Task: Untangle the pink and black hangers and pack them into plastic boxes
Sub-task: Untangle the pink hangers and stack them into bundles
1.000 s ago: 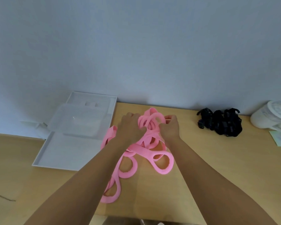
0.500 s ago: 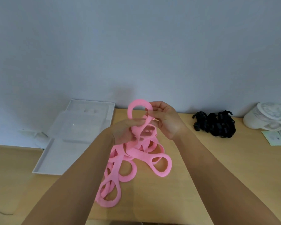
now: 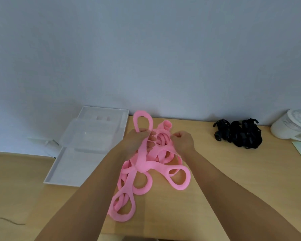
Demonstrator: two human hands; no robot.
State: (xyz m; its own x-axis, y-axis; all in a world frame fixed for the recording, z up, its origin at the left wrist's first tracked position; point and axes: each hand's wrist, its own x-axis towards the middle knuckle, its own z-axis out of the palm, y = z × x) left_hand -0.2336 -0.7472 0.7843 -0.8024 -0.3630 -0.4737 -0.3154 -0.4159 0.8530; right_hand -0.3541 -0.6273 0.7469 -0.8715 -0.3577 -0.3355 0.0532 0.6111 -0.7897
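Gripping tangled pink hangers (image 3: 146, 164) with left hand (image 3: 135, 141) and right hand (image 3: 182, 141) just right of the box (image 3: 68, 171), leaving black hangers (image 3: 238, 134) farther right untouched, packing nothing yet.

Prob. domestic rm or small office, not workshop: light wood desk (image 3: 233, 171) against plain grey wall (image 3: 146, 49) at 12; white appliance (image 3: 292, 126) at 3.

A plain pale grey-blue wall (image 3: 146, 58) rises beyond the right hand (image 3: 182, 141), meeting the far edge of the light wooden table (image 3: 241, 180) beneath it. Soft, even light.
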